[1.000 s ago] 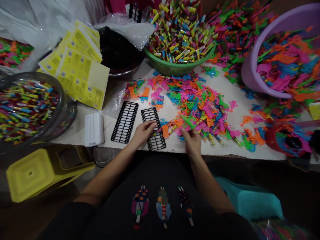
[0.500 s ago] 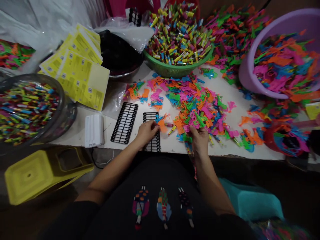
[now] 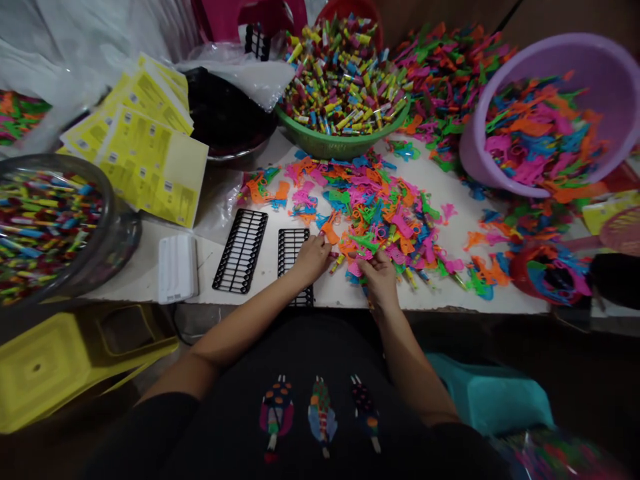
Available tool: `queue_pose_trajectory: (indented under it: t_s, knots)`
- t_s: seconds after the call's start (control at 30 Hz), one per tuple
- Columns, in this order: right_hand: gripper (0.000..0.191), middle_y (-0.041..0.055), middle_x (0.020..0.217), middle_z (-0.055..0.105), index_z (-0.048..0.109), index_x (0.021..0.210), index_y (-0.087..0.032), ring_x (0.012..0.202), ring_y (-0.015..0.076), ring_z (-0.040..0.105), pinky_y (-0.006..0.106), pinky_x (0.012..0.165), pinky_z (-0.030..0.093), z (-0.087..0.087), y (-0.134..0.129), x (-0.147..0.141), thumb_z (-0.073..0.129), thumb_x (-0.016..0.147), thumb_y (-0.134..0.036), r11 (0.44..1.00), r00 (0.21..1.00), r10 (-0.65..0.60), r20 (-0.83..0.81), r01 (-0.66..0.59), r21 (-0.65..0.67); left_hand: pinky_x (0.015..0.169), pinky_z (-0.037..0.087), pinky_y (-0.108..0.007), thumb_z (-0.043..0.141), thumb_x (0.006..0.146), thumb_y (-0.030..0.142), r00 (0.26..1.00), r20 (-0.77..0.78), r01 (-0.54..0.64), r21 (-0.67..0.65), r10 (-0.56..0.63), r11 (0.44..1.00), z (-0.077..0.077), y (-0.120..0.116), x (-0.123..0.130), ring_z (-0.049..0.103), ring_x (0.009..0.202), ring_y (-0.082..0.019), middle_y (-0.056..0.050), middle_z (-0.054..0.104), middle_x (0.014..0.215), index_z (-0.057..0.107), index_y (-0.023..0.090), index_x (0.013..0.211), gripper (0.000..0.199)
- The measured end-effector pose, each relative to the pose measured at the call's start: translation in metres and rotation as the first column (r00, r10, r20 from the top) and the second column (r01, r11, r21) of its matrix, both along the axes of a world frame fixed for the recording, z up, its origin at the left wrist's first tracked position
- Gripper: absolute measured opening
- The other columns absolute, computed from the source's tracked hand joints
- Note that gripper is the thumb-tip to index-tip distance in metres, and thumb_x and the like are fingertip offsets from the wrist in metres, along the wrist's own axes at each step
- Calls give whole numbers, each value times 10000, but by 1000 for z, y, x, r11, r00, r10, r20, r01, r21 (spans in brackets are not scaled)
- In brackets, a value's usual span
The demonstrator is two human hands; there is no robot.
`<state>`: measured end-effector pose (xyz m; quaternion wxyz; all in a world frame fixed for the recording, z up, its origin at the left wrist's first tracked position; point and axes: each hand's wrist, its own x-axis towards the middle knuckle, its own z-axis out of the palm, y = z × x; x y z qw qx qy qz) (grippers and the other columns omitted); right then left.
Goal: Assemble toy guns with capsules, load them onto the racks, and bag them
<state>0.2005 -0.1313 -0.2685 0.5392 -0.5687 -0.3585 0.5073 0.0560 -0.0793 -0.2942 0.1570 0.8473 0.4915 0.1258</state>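
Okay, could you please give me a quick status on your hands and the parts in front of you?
Left hand over black tray. Right hand picking at pile of coloured plastic pieces; grip unclear. Second black tray alongside. Nothing blocking.

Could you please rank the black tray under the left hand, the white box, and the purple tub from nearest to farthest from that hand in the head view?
From the left hand:
1. Black tray, directly beneath it.
2. White box, to its left.
3. Purple tub, far right, at the back.

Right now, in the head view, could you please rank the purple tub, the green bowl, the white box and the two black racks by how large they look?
1. purple tub, partly cut off
2. green bowl
3. black racks, about alike, one partly under the left hand
4. white box
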Motion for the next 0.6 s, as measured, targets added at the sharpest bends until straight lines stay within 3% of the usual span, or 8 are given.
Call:
queue_pose_trajectory:
  t_s: [0.1, 0.2, 0.27, 0.37, 0.43, 0.6]
  knots:
    - [300, -24, 717, 619, 516, 913, -222, 633, 119, 570, 250, 603, 456, 0, -1, 3, 542, 616, -251, 1000, 998, 20, -51, -19, 11, 802, 389, -369, 457, 796, 213, 995, 90, -27, -57, 32, 998, 3, -5, -3, 515, 897, -243, -173, 568, 993, 588, 104, 835, 175]
    - [338, -38, 689, 592, 523, 965, -244, 630, 112, 558, 261, 635, 460, 1, 0, 6, 495, 627, -251, 1000, 996, 27, -79, -28, -3, 766, 412, -331, 430, 822, 256, 916, 358, -108, -211, 180, 971, 16, -15, -15, 543, 815, -193, -106, 594, 859, 546, 115, 962, 230]
    - [341, -26, 661, 574, 538, 997, -237, 626, 119, 549, 280, 645, 465, 2, 1, 6, 456, 673, -309, 996, 991, 77, -108, -81, -35, 706, 434, -290, 435, 823, 295, 793, 537, -49, -416, 289, 908, 25, -25, -25, 557, 751, -156, -61, 588, 822, 489, 135, 1081, 308]
    - [395, 4, 663, 560, 571, 1013, -206, 607, 125, 526, 296, 626, 466, 3, 4, -2, 385, 747, -432, 988, 984, 128, -124, -137, -72, 647, 443, -244, 483, 794, 340, 617, 664, 172, -639, 424, 750, 34, -43, -33, 563, 705, -122, -32, 572, 811, 483, 151, 1106, 365]
    - [406, 5, 712, 558, 567, 1043, -217, 592, 112, 498, 280, 602, 460, 3, 6, -13, 447, 738, -456, 989, 986, 132, -100, -139, -60, 654, 441, -230, 524, 768, 347, 541, 687, 229, -676, 485, 701, 38, -52, -34, 556, 710, -109, -31, 568, 834, 512, 153, 1079, 367]
    - [549, -8, 791, 513, 384, 1230, -321, 556, 96, 452, 249, 537, 435, 12, 2, -38, 562, 717, -400, 991, 993, 105, 50, -108, 74, 668, 437, -232, 561, 744, 348, 480, 702, 190, -668, 526, 719, 44, -58, -35, 542, 703, -103, -30, 582, 834, 537, 164, 1094, 397]
